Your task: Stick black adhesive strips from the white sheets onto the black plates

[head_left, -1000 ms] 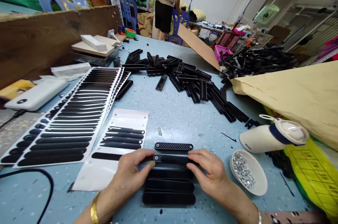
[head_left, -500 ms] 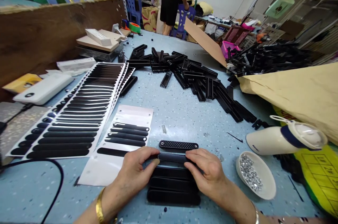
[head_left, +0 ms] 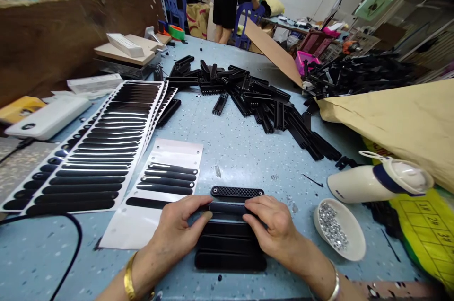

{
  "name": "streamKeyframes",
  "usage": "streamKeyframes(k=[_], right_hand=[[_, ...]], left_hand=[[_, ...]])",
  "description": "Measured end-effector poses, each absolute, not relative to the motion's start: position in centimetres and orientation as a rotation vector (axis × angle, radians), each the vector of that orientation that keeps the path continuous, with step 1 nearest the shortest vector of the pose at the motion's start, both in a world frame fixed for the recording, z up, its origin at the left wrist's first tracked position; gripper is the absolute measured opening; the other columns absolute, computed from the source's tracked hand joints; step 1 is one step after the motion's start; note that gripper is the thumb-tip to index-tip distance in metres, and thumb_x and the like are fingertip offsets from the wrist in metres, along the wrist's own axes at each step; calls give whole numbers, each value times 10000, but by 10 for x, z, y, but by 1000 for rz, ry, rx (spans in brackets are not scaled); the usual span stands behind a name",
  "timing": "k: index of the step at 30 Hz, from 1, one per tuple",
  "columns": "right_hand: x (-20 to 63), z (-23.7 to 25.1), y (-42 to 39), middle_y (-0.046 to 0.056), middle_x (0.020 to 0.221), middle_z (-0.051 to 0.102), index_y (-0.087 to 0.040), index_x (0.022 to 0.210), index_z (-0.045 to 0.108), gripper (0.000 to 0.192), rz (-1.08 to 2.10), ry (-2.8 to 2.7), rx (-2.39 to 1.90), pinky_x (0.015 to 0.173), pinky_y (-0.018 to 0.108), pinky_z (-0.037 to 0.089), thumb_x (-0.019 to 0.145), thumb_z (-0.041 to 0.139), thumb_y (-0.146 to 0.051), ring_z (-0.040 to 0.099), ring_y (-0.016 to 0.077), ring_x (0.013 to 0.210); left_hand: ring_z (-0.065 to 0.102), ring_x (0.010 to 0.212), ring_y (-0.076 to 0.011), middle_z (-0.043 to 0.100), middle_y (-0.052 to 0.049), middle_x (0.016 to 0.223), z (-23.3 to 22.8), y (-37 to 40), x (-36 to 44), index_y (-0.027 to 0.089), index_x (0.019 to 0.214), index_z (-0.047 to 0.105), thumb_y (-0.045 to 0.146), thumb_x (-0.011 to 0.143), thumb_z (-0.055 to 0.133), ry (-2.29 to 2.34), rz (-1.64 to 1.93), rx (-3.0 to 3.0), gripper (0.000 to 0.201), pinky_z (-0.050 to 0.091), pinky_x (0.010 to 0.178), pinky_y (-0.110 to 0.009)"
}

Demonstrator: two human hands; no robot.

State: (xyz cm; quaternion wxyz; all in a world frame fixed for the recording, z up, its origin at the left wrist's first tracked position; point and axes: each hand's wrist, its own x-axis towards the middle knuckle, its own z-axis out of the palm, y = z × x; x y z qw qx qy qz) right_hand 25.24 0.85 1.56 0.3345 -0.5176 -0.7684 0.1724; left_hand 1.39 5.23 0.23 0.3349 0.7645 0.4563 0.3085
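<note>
My left hand (head_left: 181,223) pinches the left end of a black strip (head_left: 227,209) between thumb and fingers. At its right end, my right hand (head_left: 275,225) grips the same strip. It is held level, just short of a black bar with a cross-hatched face (head_left: 237,192) and a small metal piece at each end. Below it, smooth black bars (head_left: 230,261) lie side by side, partly covered by my hands. Close to my left hand is a white backing sheet (head_left: 120,230) bearing several black strips. Whether the held strip touches a bar beneath is hidden.
Larger strip sheets (head_left: 136,135) lie to the left, near a white power bank (head_left: 48,119). Black bars (head_left: 248,90) are heaped farther back. On the right are a bowl (head_left: 358,239) of small metal parts and a white bottle (head_left: 354,182). A person (head_left: 225,5) stands behind the table.
The view has shifted slightly, so everything sits a little further left and higher. Both hands keep their hold on the strip, with hardly any movement.
</note>
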Motion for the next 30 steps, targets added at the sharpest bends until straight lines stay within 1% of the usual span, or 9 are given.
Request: streamKeyframes(k=[3, 10, 18, 23, 26, 30], right_hand=[[252, 15, 9, 101, 870, 731, -133, 968, 736, 168, 483, -1989, -1363, 691, 383, 545, 884, 590, -139, 668, 227, 772], [252, 10, 11, 106, 858, 743, -135, 945, 751, 160, 520, -1923, -1365, 681, 377, 559, 879, 609, -165, 678, 221, 758], [254, 16, 9, 118, 912, 749, -139, 1009, 752, 202, 643, -1885, -1437, 736, 406, 573, 886, 595, -174, 693, 240, 834], [253, 13, 10, 122, 903, 746, -124, 1017, 747, 207, 620, -1894, -1426, 741, 403, 578, 884, 594, -165, 692, 236, 825], [257, 13, 8, 129, 921, 744, -106, 1054, 730, 225, 594, -1911, -1415, 758, 393, 581, 881, 595, -152, 690, 235, 844], [271, 20, -2, 133, 944, 741, -106, 1080, 707, 244, 452, -1888, -1422, 760, 378, 583, 881, 566, -124, 693, 225, 858]], left_hand=[[728, 816, -158, 773, -4, 923, 1, 52, 13, 236, 1017, 712, 185, 859, 592, 1107, 850, 2057, 205, 580, 752, -281], [735, 799, -142, 778, 4, 898, 0, 57, 14, 236, 951, 716, 177, 876, 587, 1010, 915, 2181, 161, 590, 744, -252], [748, 786, -156, 788, 0, 881, 3, 59, 16, 241, 909, 730, 200, 871, 587, 1026, 950, 2219, 154, 611, 739, -263], [749, 801, -166, 788, -7, 895, 2, 60, 16, 242, 915, 736, 217, 872, 582, 1033, 920, 2210, 162, 616, 738, -276], [748, 799, -168, 789, -16, 888, 1, 59, 15, 233, 913, 740, 220, 874, 572, 1043, 903, 2204, 173, 617, 739, -284], [748, 791, -174, 788, -22, 887, 0, 59, 14, 231, 915, 741, 237, 872, 567, 1063, 886, 2175, 180, 618, 740, -299]])
